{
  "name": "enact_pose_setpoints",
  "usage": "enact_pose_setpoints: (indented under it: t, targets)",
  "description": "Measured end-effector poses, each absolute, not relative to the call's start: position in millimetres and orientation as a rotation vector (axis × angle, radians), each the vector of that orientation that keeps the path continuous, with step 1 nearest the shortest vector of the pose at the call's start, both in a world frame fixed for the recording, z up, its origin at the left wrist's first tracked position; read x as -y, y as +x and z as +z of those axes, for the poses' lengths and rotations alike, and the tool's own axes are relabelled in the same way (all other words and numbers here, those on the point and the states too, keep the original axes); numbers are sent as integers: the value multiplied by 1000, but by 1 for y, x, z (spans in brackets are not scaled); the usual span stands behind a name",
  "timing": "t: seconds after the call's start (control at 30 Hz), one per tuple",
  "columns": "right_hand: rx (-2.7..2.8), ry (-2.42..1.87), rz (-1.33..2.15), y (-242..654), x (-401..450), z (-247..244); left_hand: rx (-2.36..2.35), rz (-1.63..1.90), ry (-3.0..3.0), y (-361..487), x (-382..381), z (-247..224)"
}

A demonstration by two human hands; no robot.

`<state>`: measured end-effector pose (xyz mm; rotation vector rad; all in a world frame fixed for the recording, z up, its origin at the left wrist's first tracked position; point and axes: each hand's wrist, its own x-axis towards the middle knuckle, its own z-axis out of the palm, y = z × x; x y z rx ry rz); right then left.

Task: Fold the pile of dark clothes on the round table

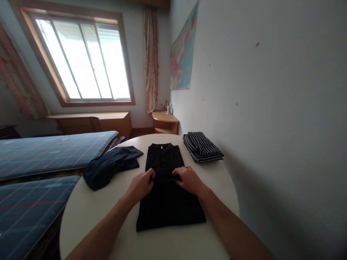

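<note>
A black shirt [169,206] lies lengthwise on the round white table [81,216], its sides folded in and its collar with a small white label at the far end. My left hand [142,183] pinches the shirt's left edge about midway along. On the opposite edge, my right hand [188,177] grips the cloth with curled fingers. Between the two hands the fabric forms a slight crosswise ridge. Left of the shirt is a crumpled dark navy garment [108,166]. To the right sits a folded stack of black-and-white striped cloth [202,147].
Blue plaid mattresses [54,148] stand along the table's left side. A white wall [271,126] rises close on the right, with a map [184,54] farther back. Beyond the table are a small wooden corner shelf [165,117], a wooden desk [116,117] and a window [84,59].
</note>
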<state>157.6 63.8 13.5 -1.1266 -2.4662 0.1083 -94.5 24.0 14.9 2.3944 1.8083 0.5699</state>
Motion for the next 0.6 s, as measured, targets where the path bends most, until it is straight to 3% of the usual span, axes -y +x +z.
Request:
enact_pose_setpoints:
  t: [0.33,0.6]
  targets:
    - [2346,-1174,281,154,-64,14,-1776,701,2321,-90,-32,7]
    - [2459,-1293,261,153,-74,16,-1707,502,2401,-97,-54,7]
